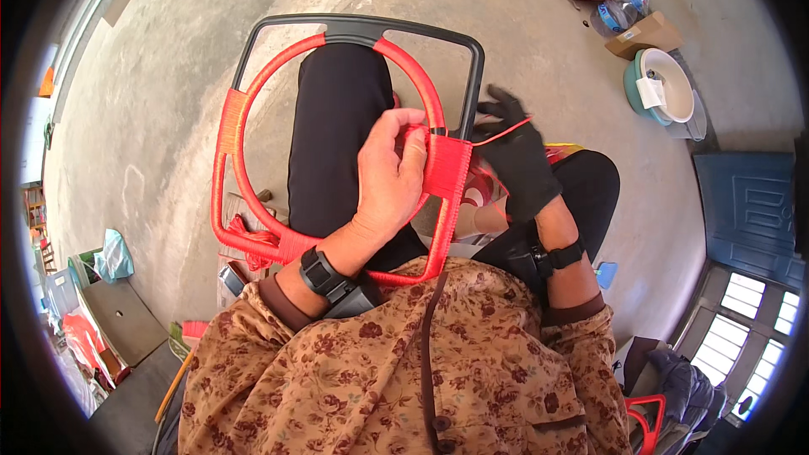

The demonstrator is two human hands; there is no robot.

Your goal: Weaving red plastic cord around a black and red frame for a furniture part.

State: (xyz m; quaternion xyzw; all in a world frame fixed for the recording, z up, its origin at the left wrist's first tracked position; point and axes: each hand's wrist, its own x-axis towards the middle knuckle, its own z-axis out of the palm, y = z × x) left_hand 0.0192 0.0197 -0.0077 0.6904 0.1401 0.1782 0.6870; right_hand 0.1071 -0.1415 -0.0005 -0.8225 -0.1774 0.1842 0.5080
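A black frame point(362, 27) with a red-wrapped hoop point(253, 93) inside it rests across my lap. A band of red cord windings point(447, 167) joins the hoop to the frame's right bar. My left hand point(389, 173), bare, grips the hoop and pinches the windings there. My right hand point(514, 152) wears a black glove and holds a taut red cord point(504, 131) that runs from the windings. An orange band point(230, 122) wraps the hoop's left side.
Concrete floor all around. A white bucket in a teal basin point(666, 88), a cardboard box point(645, 34) and plastic bags lie at the upper right. A blue door point(746, 206) is at the right; another red hoop point(645, 421) shows at the lower right.
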